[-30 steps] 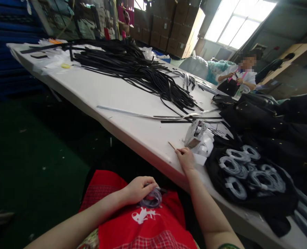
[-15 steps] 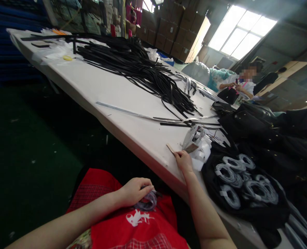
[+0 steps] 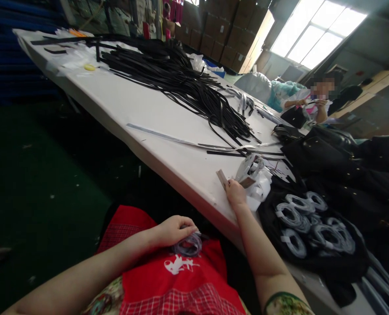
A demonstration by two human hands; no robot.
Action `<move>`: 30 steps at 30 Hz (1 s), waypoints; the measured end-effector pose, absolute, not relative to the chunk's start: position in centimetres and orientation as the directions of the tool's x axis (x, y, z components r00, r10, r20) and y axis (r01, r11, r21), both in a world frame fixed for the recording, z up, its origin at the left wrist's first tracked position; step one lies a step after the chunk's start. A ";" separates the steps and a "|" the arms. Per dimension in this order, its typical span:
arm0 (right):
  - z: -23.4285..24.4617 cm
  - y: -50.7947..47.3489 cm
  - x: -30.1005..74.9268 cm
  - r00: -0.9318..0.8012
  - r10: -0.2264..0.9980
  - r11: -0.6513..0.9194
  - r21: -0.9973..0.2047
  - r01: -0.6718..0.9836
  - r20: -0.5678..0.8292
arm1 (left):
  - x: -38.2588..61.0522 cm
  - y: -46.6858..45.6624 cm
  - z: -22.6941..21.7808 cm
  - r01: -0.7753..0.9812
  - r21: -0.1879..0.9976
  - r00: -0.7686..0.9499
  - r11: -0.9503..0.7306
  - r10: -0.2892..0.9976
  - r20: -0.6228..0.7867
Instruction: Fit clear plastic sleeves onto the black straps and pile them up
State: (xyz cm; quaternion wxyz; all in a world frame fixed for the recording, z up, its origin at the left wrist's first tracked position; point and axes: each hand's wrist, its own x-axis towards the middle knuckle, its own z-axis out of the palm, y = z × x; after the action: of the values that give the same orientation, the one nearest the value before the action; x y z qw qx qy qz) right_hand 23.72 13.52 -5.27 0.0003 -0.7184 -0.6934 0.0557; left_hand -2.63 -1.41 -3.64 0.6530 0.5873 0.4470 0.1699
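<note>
- Sitting at the near edge of a long white table (image 3: 132, 109), a person is looking down at both bare hands and at a red apron (image 3: 181, 280) that is covering the lap.
- The left hand (image 3: 173, 229) is resting on the lap below the table edge, fingers curled shut around a coil of clear band (image 3: 188, 246) that is lying on the apron.
- The right hand (image 3: 235, 194) is reaching forward onto the table edge, fingers drawn narrow and pinching the near end of a tan strip (image 3: 221, 177), which is tilting up and away from the hand.
- Just beside the right hand, on its far right side, white paper scraps (image 3: 258, 186) are sitting in a loose heap, touching the hand.
- Right of that heap, a black cloth (image 3: 342, 258) is lying over the table edge, and several pale coils (image 3: 312, 223) are resting on it, side by side.
- Beyond the cloth, black bags (image 3: 329, 153) are piling up along the right side.
- Across the middle of the table, a long clear strip (image 3: 168, 138) is lying flat, well apart from both hands.
- Farther off, a big tangle of black straps (image 3: 181, 83) is spreading over the table, with a yellow roll (image 3: 90, 67) near its left end.
- At the far end a co-worker (image 3: 317, 107) is sitting, both hands raised over something dark.
- Behind, cardboard boxes (image 3: 221, 39) are standing stacked, and a bright window (image 3: 319, 30) is letting light in at upper right.
</note>
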 end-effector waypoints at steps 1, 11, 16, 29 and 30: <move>-4.8 13.6 23.7 0.060 0.995 -0.066 -0.077 0.995 -0.074 | -2.7 -1.4 -3.7 0.284 0.919 0.552 0.271 0.738 -0.389; 3.2 3.7 21.6 -0.367 0.927 0.279 -0.509 0.814 -0.079 | -2.4 -1.5 -6.0 0.137 0.876 0.487 0.463 0.739 -0.466; 5.1 -0.2 21.1 -0.561 0.771 0.357 -0.526 0.772 -0.302 | -1.5 -1.3 -6.3 0.144 0.879 0.465 0.455 0.753 -0.466; 5.5 -4.9 17.0 -0.564 0.706 0.565 -0.139 0.813 -0.428 | -1.2 -2.1 -5.1 0.254 0.898 0.404 0.359 0.804 -0.436; 5.5 -4.9 16.8 -0.560 0.707 0.558 -0.146 0.817 -0.432 | -1.2 -2.2 -4.8 0.269 0.902 0.404 0.337 0.811 -0.423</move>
State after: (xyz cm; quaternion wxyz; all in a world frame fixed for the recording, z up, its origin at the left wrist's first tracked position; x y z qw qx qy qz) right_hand 16.80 -4.94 5.49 -0.1641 -0.4393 -0.8672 0.1672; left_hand -1.22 -2.22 -4.85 0.6441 0.5361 0.5036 0.2102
